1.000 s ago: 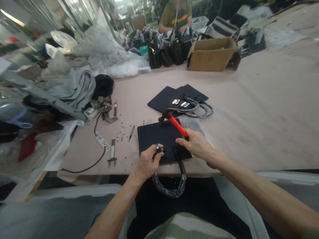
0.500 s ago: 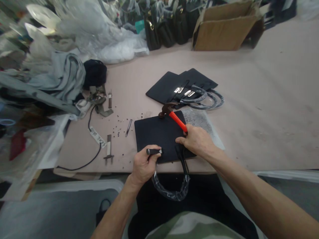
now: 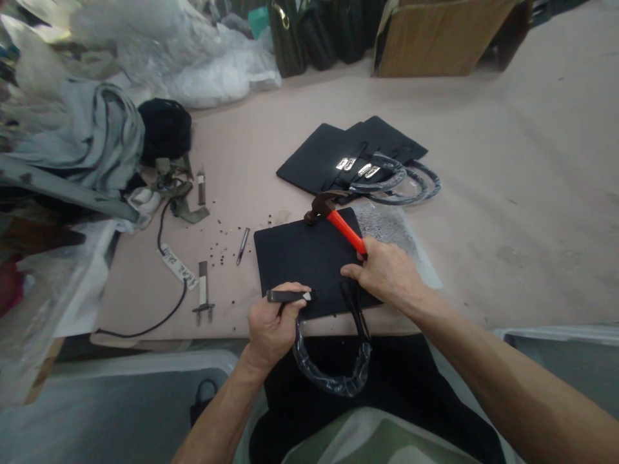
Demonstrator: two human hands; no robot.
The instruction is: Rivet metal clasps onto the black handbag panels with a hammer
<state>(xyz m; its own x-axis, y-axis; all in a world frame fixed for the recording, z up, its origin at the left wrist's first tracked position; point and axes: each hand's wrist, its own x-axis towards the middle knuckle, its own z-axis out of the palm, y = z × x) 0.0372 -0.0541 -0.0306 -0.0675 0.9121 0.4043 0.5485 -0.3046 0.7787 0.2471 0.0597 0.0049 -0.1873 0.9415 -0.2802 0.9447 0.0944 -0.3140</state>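
Head view: watching from a distance, I look down on a pale desk (image 3: 507,212), with the work at its near edge.
Left hand (image 3: 271,327): its fingers pinch a short dark tool (image 3: 285,296), which I see tipped almost level, bright end toward the black panel (image 3: 300,258); whether that end touches, I cannot tell.
Right hand (image 3: 391,272): its fingers are wrapped round the red grip of a hammer (image 3: 344,229), whose head is at the panel's far edge; contact there I cannot make out.
Black panel: flat on the desk beneath both hands, its plastic-wrapped handle (image 3: 338,386) looping over the near edge.
Beyond the hammer: two overlapping dark panels (image 3: 312,154) with bright metal fittings and wrapped handles.
Left of the work: I find a slim metal rod (image 3: 243,246) and scattered dark bits (image 3: 222,260).
Far side: a cardboard box (image 3: 435,48).
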